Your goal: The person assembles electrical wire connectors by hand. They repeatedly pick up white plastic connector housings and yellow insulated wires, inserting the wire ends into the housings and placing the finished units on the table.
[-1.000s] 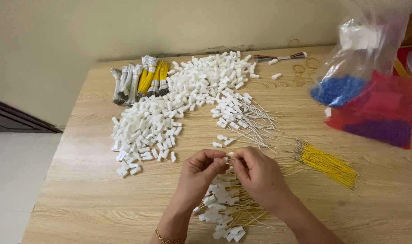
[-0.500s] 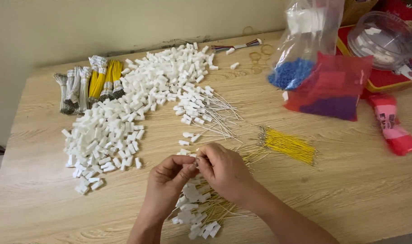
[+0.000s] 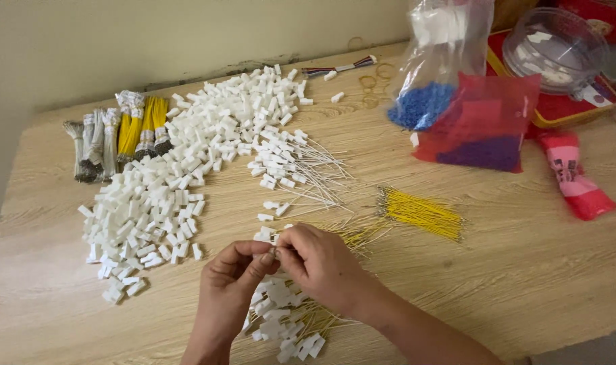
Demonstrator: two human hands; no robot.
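My left hand and my right hand meet fingertip to fingertip above the table's near edge, pinching a small white plastic connector between them. Directly beneath them lies a heap of white connectors with yellow wires attached. To the right of my hands rests a loose bundle of yellow wires. A large pile of bare white connectors spreads across the table's left half. Connectors fitted with white wires lie behind my hands.
Bundled yellow and grey wires lie at the far left. A clear bag of blue pieces, a red bag, a pink packet and a clear lidded tub on a red tray stand at right. Rubber bands lie on the wooden table.
The view has shifted right, bringing the tub, tray and pink packet into sight. My hands stay together over the same heap, still working one connector.
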